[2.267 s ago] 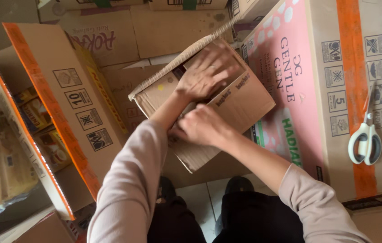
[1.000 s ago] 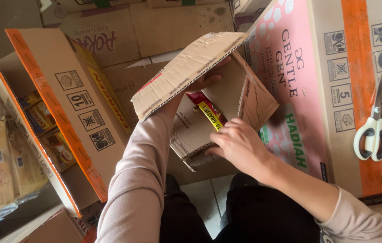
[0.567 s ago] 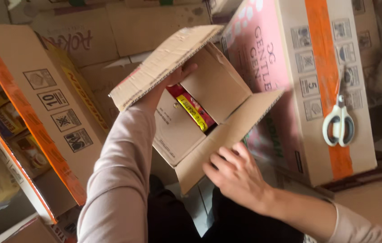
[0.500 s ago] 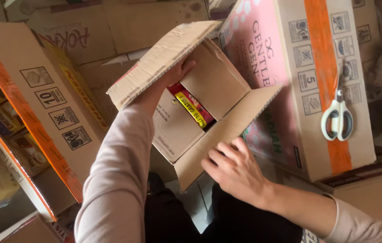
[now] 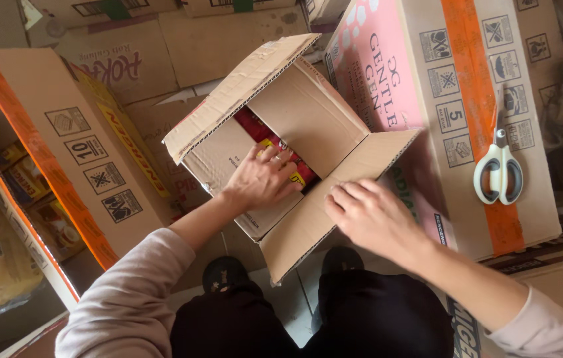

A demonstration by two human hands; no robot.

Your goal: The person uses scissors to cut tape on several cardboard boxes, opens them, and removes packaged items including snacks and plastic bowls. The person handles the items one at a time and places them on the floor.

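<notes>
Pale pinkish-beige long sleeves, pushed up forearms; black trousers; dark shoes; bare hands [image 5: 265,179].

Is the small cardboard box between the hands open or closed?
Open. The small cardboard box has its flaps spread outward, and the left hand reaches inside onto the red and yellow packets.

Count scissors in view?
1: the white-handled scissors lie on the orange tape strip of the tall pink-and-brown cardboard carton, on the right, untouched by either hand. Others may be hidden inside boxes.
</notes>
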